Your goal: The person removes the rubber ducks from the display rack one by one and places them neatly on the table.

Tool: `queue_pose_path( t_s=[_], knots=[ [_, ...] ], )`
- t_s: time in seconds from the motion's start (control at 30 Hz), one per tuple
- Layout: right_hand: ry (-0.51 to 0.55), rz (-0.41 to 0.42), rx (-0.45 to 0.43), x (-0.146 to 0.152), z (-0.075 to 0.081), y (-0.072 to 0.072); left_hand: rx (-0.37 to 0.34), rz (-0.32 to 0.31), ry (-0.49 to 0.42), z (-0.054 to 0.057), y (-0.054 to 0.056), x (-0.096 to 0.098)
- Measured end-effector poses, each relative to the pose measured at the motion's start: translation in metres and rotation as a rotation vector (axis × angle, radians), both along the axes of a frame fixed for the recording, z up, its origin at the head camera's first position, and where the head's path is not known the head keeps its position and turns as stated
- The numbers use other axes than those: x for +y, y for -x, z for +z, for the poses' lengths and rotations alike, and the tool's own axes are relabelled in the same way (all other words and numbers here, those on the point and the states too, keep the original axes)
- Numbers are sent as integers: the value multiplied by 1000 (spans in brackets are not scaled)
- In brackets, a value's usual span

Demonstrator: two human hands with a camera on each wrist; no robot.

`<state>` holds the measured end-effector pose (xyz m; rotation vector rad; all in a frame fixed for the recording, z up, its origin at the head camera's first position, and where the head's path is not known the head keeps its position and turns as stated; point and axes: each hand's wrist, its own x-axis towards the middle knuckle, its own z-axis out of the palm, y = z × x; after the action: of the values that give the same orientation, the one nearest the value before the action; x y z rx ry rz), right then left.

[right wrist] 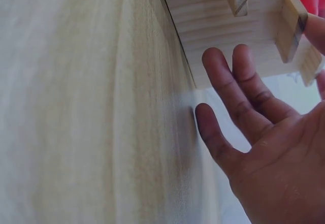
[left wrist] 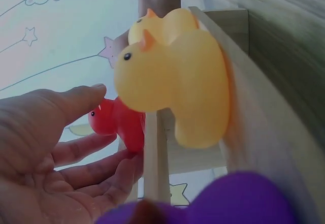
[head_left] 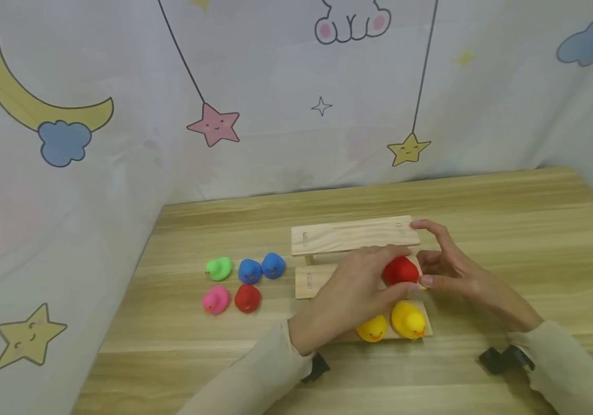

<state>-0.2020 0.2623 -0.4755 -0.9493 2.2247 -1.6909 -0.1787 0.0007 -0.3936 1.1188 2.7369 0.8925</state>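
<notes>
A red toy duck [head_left: 401, 271] sits at the right end of the middle tier of a wooden stepped rack [head_left: 356, 233]. My left hand [head_left: 361, 276] reaches across the rack and holds this duck between thumb and fingers; the left wrist view shows the red duck [left wrist: 129, 122] beside the thumb. At the rack's right end, my right hand [head_left: 462, 276] touches the top tier with its index finger and the middle tier with its thumb. Its other fingers [right wrist: 244, 97] extend loosely. Two yellow ducks [head_left: 408, 320] stand on the lowest tier, one partly covered by my left wrist.
A purple duck [left wrist: 244, 198] on the lowest tier is hidden from the head view. Left of the rack, on the wooden table [head_left: 182, 357], lie a green duck [head_left: 218, 268], two blue ducks [head_left: 273, 266], a pink duck [head_left: 216, 300] and another red duck [head_left: 247, 298].
</notes>
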Motion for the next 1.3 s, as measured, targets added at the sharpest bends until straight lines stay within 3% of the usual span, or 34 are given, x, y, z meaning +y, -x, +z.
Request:
queue_pose_path(
  t_s=[0.3, 0.53, 1.0, 1.3],
  knots=[
    [-39, -46, -16, 0, 3, -4, 40, 33, -149, 7, -8, -35],
    [-68, -92, -46, -1, 5, -6, 115, 46, -210, 12, -15, -64],
    [78, 45, -4, -1, -2, 1, 217, 179, -285, 28, -27, -127],
    [32, 17, -17, 1, 0, -1, 248, 244, -259, 18, -28, -162]
  ],
)
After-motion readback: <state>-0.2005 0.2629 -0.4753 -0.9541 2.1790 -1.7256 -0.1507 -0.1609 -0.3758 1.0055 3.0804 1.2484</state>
